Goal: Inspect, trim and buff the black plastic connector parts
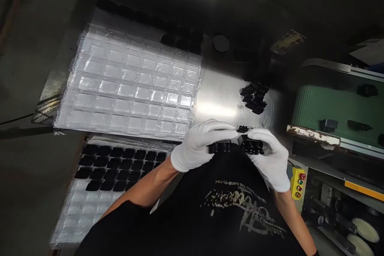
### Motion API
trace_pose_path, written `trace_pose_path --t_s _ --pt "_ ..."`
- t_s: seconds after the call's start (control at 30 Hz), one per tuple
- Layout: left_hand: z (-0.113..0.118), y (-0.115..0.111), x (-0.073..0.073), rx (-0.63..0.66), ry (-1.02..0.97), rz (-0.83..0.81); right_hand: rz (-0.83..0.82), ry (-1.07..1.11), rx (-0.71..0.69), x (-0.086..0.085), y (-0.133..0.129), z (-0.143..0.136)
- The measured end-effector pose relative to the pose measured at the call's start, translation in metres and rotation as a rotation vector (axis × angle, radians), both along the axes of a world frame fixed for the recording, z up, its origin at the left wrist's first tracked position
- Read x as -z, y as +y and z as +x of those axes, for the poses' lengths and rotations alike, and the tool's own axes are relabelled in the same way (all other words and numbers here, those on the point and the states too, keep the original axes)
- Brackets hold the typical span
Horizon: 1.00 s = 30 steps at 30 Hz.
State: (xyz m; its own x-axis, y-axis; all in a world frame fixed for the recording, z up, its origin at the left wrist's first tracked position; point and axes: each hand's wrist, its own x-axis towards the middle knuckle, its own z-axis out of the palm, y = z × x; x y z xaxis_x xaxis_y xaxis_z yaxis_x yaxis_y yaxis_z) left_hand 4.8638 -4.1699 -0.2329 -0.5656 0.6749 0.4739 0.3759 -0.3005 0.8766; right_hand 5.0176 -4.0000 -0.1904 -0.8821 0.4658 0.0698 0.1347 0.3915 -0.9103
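Note:
My left hand [207,140], in a white glove, is closed around a black plastic part [221,147] with a ribbed edge. In my right hand [268,154], also gloved, sits another black plastic part [252,146] with several rounded bumps along its face. Both hands are close together in front of my chest, the two parts a little apart. A further small black part [243,129] shows just beyond my fingers; whether it is held or lies on the table cannot be made out. Farther up lies a loose pile of black parts [255,96] on the metal table [216,100].
A stack of clear compartment trays [132,84] covers the table's left. Below it is a tray partly filled with black pieces [114,164]. On the right, a green conveyor belt [324,104] carries black parts, above a yellow button box [298,183]. A round disc [221,43] lies at the back.

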Motion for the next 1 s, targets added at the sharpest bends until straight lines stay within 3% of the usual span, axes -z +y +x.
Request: trace_pose_path --t_s 0.1,0.23,0.3,0.37,0.73,1.0 --pt "0.001 -0.002 -0.003 0.029 -0.146 -0.033 -0.027 -0.026 0.045 -0.002 -0.001 -0.001" --pt "0.000 -0.006 -0.005 0.273 -0.808 -0.217 -0.315 -0.156 0.118 0.000 0.000 -0.002" --pt "-0.001 -0.008 -0.005 0.418 -1.100 -0.201 -0.485 -0.187 0.122 0.002 0.001 -0.003" --pt "-0.002 -0.009 -0.004 0.475 -1.244 -0.150 -0.596 -0.204 0.113 0.005 0.001 -0.004" --pt "0.013 -0.016 -0.013 0.440 -1.160 -0.154 -0.716 -0.234 0.028 0.002 -0.011 -0.007" --pt "0.029 -0.025 -0.016 0.309 -1.143 -0.194 -0.748 -0.236 0.005 0.005 -0.015 0.004"
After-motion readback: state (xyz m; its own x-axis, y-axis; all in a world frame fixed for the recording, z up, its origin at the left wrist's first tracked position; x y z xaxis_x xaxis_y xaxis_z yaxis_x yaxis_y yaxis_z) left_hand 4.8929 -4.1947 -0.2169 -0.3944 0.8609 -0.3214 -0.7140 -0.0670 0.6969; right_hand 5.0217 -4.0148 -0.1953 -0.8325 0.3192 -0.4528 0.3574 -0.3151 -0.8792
